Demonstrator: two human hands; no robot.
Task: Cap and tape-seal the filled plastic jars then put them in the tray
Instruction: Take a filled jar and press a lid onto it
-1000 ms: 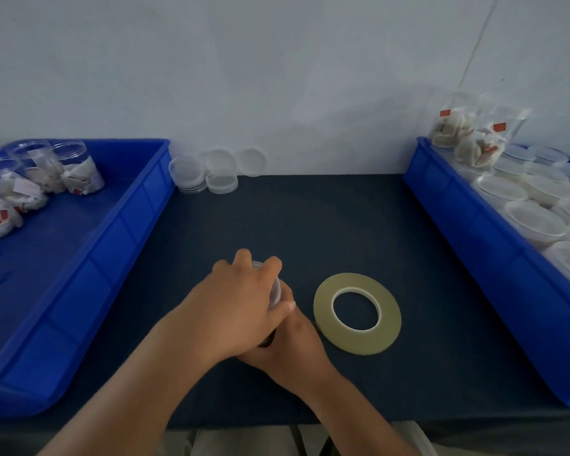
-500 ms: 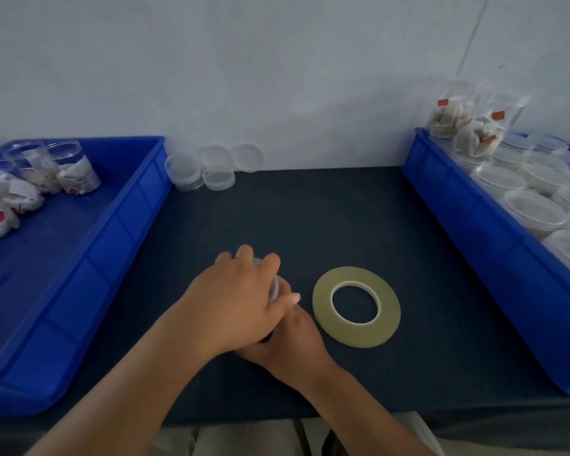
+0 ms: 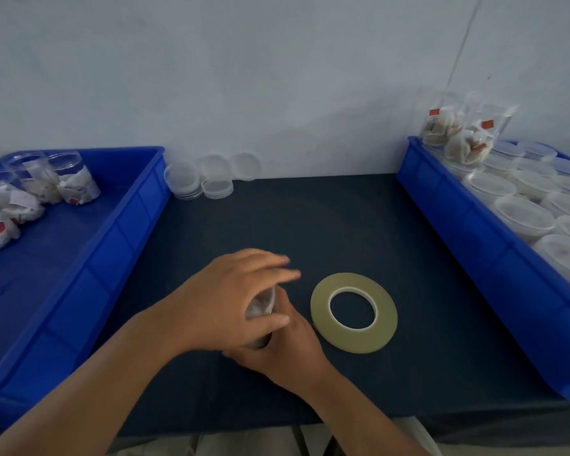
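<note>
One clear jar (image 3: 261, 306) being held at mid counter (image 3: 310, 225), left hand (image 3: 224, 301) curling over its top, right hand (image 3: 288, 352) gripping its lower part, tape roll (image 3: 386, 315) lying flat just beside them.

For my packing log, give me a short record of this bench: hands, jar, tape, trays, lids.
Left hand: grips the top of the jar
Right hand: holds the jar lower down
Tape roll: flat on the mat, right of the hands, untouched
Left tray: few filled jars at far end
Right tray: crowded with more jars
Loose lids: by the wall
</note>
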